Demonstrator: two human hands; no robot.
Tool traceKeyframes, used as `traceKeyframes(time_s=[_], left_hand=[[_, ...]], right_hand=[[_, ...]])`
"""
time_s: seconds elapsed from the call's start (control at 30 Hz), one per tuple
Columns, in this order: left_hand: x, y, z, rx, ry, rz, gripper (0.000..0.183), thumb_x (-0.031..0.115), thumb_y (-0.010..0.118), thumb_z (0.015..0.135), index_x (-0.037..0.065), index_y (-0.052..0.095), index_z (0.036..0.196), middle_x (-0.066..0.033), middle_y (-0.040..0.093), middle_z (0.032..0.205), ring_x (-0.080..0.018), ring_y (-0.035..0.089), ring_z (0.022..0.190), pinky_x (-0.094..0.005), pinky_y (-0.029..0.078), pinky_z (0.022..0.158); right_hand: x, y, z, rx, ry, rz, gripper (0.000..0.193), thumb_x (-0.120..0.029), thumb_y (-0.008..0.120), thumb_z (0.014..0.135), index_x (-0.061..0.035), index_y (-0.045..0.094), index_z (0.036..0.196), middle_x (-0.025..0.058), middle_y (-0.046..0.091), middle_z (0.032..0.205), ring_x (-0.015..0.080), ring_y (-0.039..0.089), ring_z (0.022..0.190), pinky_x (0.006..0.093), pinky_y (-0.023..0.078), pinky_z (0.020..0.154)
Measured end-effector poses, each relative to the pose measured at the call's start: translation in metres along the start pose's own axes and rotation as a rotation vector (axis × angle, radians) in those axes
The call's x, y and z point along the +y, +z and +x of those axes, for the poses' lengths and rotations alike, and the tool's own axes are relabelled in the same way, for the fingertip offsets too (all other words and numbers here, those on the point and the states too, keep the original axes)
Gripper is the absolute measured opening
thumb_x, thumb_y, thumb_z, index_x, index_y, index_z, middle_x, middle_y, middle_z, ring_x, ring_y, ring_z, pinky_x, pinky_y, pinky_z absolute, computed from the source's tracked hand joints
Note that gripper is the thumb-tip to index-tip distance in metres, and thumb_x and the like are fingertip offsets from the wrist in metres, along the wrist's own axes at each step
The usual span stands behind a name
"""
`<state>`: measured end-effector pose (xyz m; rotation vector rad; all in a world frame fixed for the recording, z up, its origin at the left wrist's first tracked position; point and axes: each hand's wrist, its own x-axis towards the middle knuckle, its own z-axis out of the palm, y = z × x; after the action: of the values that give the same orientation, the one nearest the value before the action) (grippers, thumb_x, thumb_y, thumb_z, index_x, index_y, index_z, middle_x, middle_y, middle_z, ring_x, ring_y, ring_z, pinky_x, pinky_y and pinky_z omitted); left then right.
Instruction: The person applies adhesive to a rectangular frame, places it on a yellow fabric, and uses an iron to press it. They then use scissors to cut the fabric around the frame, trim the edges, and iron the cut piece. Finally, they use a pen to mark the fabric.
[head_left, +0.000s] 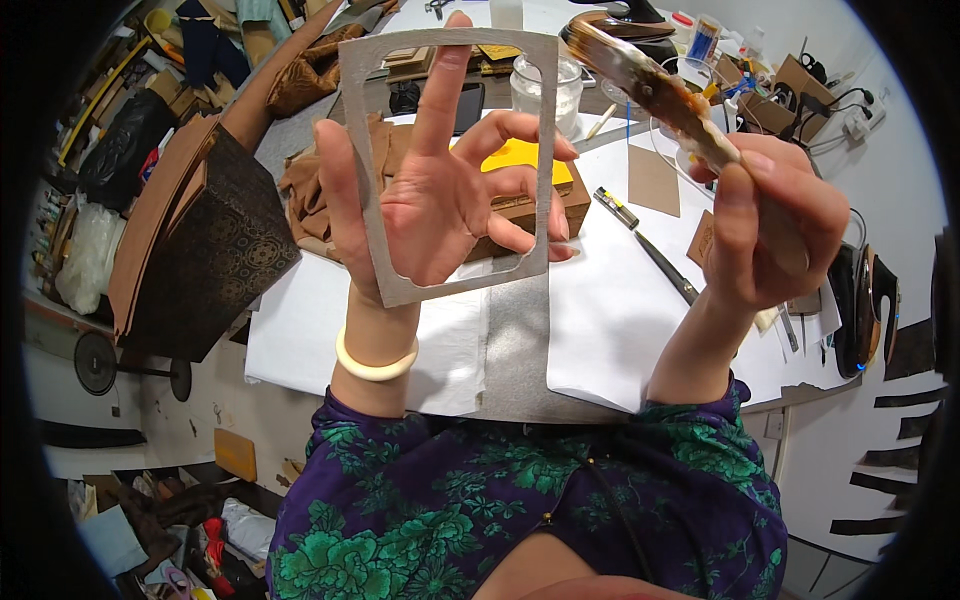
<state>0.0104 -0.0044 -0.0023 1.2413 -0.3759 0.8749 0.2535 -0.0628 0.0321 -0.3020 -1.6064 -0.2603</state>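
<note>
My left hand is raised, palm toward me, holding a thin grey rectangular frame with a cut-out middle. Its index finger stretches up behind the top bar, the thumb lies along the left side, and the other fingers bend past the right side. In my right hand is a wide brush, pinched by its handle and tilted to the upper left. White paste coats parts of its bristles and ferrule. Beyond the left hand stands a wooden block with a yellow top, and a glass jar with whitish contents.
White paper sheets cover the table. A box cutter and a dark slim tool lie near a brown card. Folded brown leather sits behind the left hand. A dark patterned panel stands at the left.
</note>
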Motion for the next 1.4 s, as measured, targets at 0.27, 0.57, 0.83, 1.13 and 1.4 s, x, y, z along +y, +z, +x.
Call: traceKeyframes(time_s=[0.27,0.57,0.83,1.13,1.4], left_hand=[[-0.007,-0.008,0.001,-0.072,0.091,-0.108,0.095,0.09,0.019,0.087,0.036,0.004,0.164,-0.0325,0.035,0.152,-0.0481,0.059,0.121,-0.0506,0.065,0.083],[-0.001,-0.004,-0.001,0.032,0.049,-0.09,0.094,0.089,0.023,0.088,0.036,0.009,0.164,-0.0213,0.026,0.164,-0.0478,0.049,0.135,-0.0572,0.06,0.092],[-0.008,-0.009,0.006,-0.103,0.166,-0.126,0.096,0.09,0.024,0.086,0.035,0.012,0.164,-0.0207,0.021,0.166,-0.0479,0.04,0.142,-0.0579,0.059,0.095],[0.005,0.027,0.012,0.191,0.072,-0.06,0.1,0.091,0.025,0.085,0.032,0.012,0.165,-0.0216,0.017,0.166,-0.0472,0.034,0.146,-0.057,0.054,0.101],[0.002,0.038,0.006,0.478,0.207,-0.098,0.095,0.088,0.028,0.089,0.03,0.02,0.164,-0.0223,0.02,0.165,-0.046,0.019,0.151,-0.0627,0.021,0.123]], right_hand=[[-0.009,0.0,-0.001,-0.019,0.148,0.108,0.019,0.007,0.059,0.091,0.0028,0.057,0.11,0.0224,0.067,0.088,0.0196,0.064,0.068,0.0268,0.053,0.063],[-0.014,0.013,0.0,0.115,0.199,0.262,0.015,0.005,0.058,0.089,0.004,0.058,0.104,0.0195,0.063,0.079,0.0177,0.059,0.061,0.0239,0.046,0.048],[-0.022,0.009,-0.001,0.046,0.339,0.361,0.017,0.012,0.062,0.085,0.0038,0.059,0.1,0.0124,0.064,0.087,0.0125,0.058,0.071,0.0238,0.046,0.066],[-0.024,0.014,0.001,0.076,0.318,0.31,0.014,0.0,0.057,0.088,0.0039,0.056,0.101,0.016,0.062,0.078,0.0129,0.051,0.058,0.0229,0.041,0.051],[-0.022,0.033,-0.006,0.0,0.277,0.245,0.02,0.013,0.064,0.084,0.0061,0.058,0.102,0.0126,0.065,0.083,0.0158,0.062,0.068,0.0248,0.048,0.061]])
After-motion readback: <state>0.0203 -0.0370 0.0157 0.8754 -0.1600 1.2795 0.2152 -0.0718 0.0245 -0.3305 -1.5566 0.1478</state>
